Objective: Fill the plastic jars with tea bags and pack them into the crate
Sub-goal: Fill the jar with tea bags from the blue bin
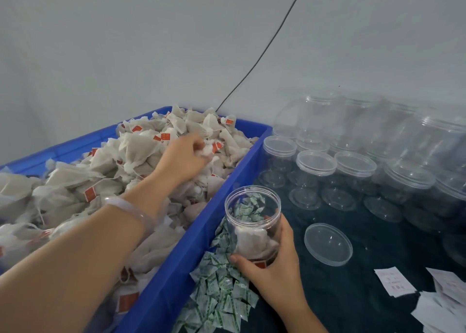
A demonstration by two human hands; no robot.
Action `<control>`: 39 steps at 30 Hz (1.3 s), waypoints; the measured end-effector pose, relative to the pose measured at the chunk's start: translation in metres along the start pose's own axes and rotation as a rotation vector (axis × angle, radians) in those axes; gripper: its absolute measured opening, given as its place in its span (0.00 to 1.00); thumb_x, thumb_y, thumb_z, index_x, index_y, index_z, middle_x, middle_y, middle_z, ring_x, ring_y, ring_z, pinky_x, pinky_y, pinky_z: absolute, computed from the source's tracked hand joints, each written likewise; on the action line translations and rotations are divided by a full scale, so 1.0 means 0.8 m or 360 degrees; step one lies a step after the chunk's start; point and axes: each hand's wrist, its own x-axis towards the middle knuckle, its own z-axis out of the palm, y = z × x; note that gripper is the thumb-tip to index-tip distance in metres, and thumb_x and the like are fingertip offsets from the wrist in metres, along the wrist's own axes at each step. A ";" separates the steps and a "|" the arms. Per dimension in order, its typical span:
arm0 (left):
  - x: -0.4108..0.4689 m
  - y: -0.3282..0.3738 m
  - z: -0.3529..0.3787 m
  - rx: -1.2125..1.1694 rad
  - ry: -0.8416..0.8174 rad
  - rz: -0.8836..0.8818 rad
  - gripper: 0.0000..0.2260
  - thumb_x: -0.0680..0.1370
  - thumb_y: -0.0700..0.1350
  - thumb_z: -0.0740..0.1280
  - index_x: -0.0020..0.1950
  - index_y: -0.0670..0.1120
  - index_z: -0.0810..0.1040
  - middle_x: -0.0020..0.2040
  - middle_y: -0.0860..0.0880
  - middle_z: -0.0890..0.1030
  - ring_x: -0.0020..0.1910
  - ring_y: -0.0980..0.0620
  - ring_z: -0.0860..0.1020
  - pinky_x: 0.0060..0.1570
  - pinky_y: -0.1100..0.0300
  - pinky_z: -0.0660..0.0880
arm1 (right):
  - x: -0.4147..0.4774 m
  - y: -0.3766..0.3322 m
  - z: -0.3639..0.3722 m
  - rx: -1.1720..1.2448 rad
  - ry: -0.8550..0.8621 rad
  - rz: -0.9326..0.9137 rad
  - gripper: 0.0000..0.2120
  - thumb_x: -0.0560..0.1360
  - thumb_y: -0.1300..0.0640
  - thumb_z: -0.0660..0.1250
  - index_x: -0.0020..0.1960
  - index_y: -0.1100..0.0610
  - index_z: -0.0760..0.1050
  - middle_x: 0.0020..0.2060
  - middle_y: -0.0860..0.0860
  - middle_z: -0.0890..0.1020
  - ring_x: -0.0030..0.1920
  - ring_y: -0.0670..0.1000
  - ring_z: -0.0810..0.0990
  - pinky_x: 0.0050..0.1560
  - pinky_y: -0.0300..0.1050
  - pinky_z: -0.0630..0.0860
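**Tea bag packing, hands mid-grab**

So the left hand (185, 156) was reached out over the heap, fingers pinched shut on one of the white paper tea bags with little red tags (206, 151) near the far end of the pile. There was a clear, pale bangle (131, 211) sitting on that wrist.

The right hand (272, 262) was wrapped around the lower part of a clear round plastic jar with no lid on (252, 221), thumb across the front near the base, fingers curled round the far side. The jar stood upright, just beside the outer wall of the tub, and already had a few tea bags sitting in the bottom with a red tag showing.

All the loose tea bags were heaped in a big blue plastic tub (176, 269) on the left, piled above its rim. Wedged along the tub's right wall, right by the jar, was a scatter of small white-and-green sachets (219, 300).

On the dark tabletop (365, 295) to the right of the jar lay a single clear round lid (327, 244), flat on its own. Behind that stood a crowd of empty clear lidded jars (353, 166), some stacked higher toward the back by the pale wall. A few white paper slips (396, 282) lay at the near right edge. A thin black cable (264, 52) ran diagonally down the wall.
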 end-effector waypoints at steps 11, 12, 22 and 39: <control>-0.063 0.101 -0.001 -0.0092 -0.0843 0.0558 0.11 0.69 0.56 0.73 0.45 0.53 0.78 0.43 0.57 0.81 0.44 0.62 0.78 0.45 0.66 0.76 | 0.000 -0.002 0.002 -0.0051 0.0061 0.0006 0.51 0.56 0.46 0.83 0.73 0.42 0.60 0.66 0.39 0.73 0.67 0.43 0.73 0.64 0.53 0.74; -0.060 0.098 0.002 -0.0123 -0.0815 0.0577 0.09 0.70 0.56 0.72 0.46 0.56 0.78 0.44 0.59 0.81 0.46 0.65 0.77 0.46 0.71 0.73 | 0.000 -0.001 0.001 -0.0055 0.0075 0.0006 0.51 0.55 0.45 0.83 0.72 0.41 0.61 0.65 0.39 0.74 0.66 0.43 0.73 0.64 0.52 0.75; -0.015 -0.007 0.038 0.0914 -0.0959 0.0309 0.16 0.81 0.47 0.57 0.69 0.51 0.69 0.64 0.46 0.76 0.62 0.46 0.74 0.60 0.53 0.71 | -0.003 -0.002 0.001 -0.0057 0.0056 -0.0008 0.50 0.55 0.44 0.83 0.72 0.38 0.61 0.65 0.37 0.73 0.66 0.42 0.73 0.64 0.48 0.75; -0.043 0.083 -0.023 -0.1280 -0.0436 0.0219 0.11 0.73 0.30 0.67 0.41 0.45 0.71 0.36 0.53 0.80 0.38 0.57 0.80 0.37 0.64 0.78 | -0.002 -0.002 0.000 -0.0053 0.0041 0.0019 0.52 0.56 0.45 0.83 0.73 0.40 0.59 0.66 0.38 0.72 0.67 0.43 0.72 0.65 0.50 0.73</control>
